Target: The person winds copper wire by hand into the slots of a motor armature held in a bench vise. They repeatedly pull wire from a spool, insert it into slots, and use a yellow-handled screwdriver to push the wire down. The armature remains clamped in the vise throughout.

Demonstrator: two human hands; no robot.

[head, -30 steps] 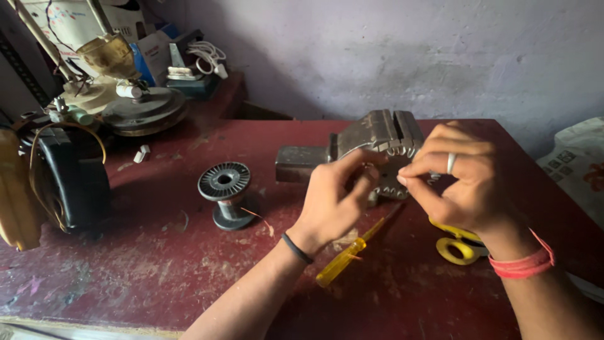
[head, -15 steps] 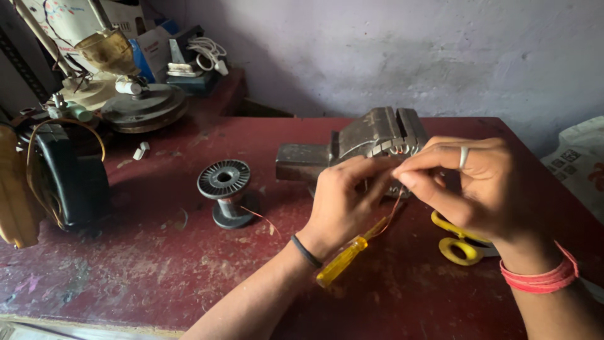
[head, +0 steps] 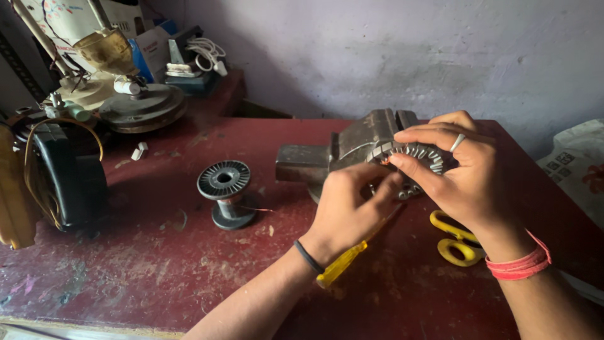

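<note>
Both hands were closed on the round, toothed grey metal stator core [head: 420,160], which sat at the jaw end of the grey steel bench vise [head: 352,148] on the worn red table [head: 157,264], roughly 2 o'clock from table centre. Right hand [head: 469,182] pinched the rim from 3 o'clock, fingers curled over the top teeth. Left hand [head: 349,211] was wrapped around the core's 7 o'clock side; I couldn't tell whether it also pinched wire.

Risks, as I judged them:
- Core didn't look clamped, so a sideways pull could have rolled it off the vise.
- Thin wire back to the black plastic wire spool [head: 225,192] at 9 o'clock could have snagged or snapped under tension.
- Sharp slot teeth could have nicked fingertips or wire enamel.
- Yellow-handled screwdriver [head: 343,264] under the left wrist could have been knocked off.

Yellow-handled scissors [head: 456,242] lay at 5 o'clock.

Orientation: the core's bore axis seemed to tilt up toward the camera, along 12–6 o'clock; no clear long axis.
</note>
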